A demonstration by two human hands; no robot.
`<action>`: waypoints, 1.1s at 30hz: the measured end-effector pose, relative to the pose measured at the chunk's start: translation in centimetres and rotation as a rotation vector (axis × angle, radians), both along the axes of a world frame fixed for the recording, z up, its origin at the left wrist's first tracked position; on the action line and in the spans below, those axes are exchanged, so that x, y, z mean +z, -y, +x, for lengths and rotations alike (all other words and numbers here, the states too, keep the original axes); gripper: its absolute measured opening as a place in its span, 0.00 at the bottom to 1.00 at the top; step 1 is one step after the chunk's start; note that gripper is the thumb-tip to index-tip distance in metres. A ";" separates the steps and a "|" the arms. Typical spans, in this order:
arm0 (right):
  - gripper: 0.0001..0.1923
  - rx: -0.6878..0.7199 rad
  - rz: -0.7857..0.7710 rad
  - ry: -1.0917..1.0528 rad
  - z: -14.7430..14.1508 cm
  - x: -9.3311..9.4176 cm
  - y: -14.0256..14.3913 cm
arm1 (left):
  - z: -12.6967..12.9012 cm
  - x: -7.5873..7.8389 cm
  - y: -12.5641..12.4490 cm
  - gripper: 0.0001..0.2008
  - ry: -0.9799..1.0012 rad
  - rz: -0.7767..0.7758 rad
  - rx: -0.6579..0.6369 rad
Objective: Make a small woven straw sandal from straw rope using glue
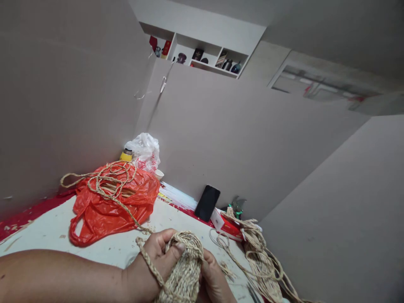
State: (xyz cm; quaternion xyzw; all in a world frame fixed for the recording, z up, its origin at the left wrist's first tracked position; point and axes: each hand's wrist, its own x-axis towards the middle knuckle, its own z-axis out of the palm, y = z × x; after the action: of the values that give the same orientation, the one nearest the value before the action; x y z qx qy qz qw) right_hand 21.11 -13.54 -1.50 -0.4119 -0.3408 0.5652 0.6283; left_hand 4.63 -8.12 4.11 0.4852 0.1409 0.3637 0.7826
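Note:
A piece made of braided straw cord [186,269], with rows sewn side by side and a rounded end, is held low in the middle of the view. My left hand [160,256] grips its left edge, the thumb pressed on top near the rounded end. On the opposite edge, my right hand [214,273] pinches the piece; its fingertips are partly hidden. A loose braided cord [148,259] passes over my left wrist. Another stretch of cord [126,210] runs from behind my left hand to a red plastic bag [116,223].
On the white table [34,244] a black phone [207,203] leans near the wall beside a red box [232,227]. Coiled straw braids [261,256] heap at the right, near dark scissors-like blades [253,292]. A white plastic bag [145,147] and yellow jar [126,155] stand behind the red bag.

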 end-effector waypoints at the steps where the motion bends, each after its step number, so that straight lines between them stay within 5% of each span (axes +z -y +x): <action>1: 0.19 -0.009 0.001 -0.013 -0.1 0.1 0.0 | 0.0 -0.1 0.0 0.16 0.006 0.013 -0.009; 22: 0.18 -0.062 -0.043 -0.027 -0.5 0.6 -0.2 | -0.1 -0.1 -0.5 0.15 0.029 0.078 -0.010; 33: 0.19 -0.163 -0.048 -0.071 -0.5 0.5 -0.1 | 0.3 -0.5 -0.5 0.16 0.017 -0.041 0.003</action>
State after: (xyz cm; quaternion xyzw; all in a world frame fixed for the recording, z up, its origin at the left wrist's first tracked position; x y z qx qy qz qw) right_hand 20.61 -13.45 -0.98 -0.4328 -0.2701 0.5345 0.6739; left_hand 4.89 -7.63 3.65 0.4658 0.1424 0.3659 0.7930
